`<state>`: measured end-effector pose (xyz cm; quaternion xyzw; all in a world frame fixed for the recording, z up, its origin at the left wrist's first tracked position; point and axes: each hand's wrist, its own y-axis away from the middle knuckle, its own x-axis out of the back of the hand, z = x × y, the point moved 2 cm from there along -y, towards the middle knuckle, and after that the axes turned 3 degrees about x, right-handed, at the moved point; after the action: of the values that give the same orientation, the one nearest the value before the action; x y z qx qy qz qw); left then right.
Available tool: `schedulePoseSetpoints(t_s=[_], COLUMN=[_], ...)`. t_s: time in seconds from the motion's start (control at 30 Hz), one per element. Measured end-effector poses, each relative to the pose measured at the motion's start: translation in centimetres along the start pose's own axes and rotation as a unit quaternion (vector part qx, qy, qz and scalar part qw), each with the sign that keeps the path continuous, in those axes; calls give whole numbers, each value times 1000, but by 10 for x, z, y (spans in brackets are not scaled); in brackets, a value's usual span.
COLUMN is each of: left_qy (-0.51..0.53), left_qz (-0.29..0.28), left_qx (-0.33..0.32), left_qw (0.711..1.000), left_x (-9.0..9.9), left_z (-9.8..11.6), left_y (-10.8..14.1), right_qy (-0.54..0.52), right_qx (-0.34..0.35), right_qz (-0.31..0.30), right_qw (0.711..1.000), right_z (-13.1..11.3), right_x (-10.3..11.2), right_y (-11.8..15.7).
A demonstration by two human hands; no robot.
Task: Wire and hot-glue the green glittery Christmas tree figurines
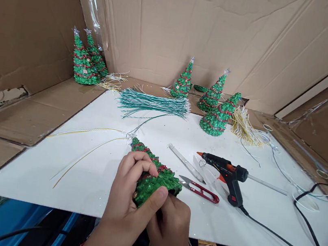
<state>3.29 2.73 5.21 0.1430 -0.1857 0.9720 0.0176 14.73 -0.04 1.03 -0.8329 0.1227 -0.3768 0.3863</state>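
My left hand is wrapped round a small green Christmas tree figure with red garland. The tree lies tilted, its star tip pointing away to the upper left and its base toward me. Close under that base is my right hand, with its fingers curled in; what they hold, if anything, is hidden. Near the star tip lie loose yellow and white wires and a dark green wire. Thread snips with red handles rest just right of the tree, beside a white pen-like tool.
An orange-tipped glue gun lies at right, its black cord running to the front edge. Behind are a bundle of green wires, several finished trees and a yellow-white wire bundle. Cardboard walls enclose the white board.
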Motion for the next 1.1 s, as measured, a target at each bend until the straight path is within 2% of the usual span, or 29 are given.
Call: schedulePoseSetpoints(t_s=[1.1], left_qy=[5], left_qz=[5], left_qx=[-6], left_qw=[1000], left_x=[1], left_z=[-3], left_y=[2], right_qy=[11], right_qx=[14], right_qz=[-4], right_qw=[1000], right_z=[1], right_x=[0], right_y=[3])
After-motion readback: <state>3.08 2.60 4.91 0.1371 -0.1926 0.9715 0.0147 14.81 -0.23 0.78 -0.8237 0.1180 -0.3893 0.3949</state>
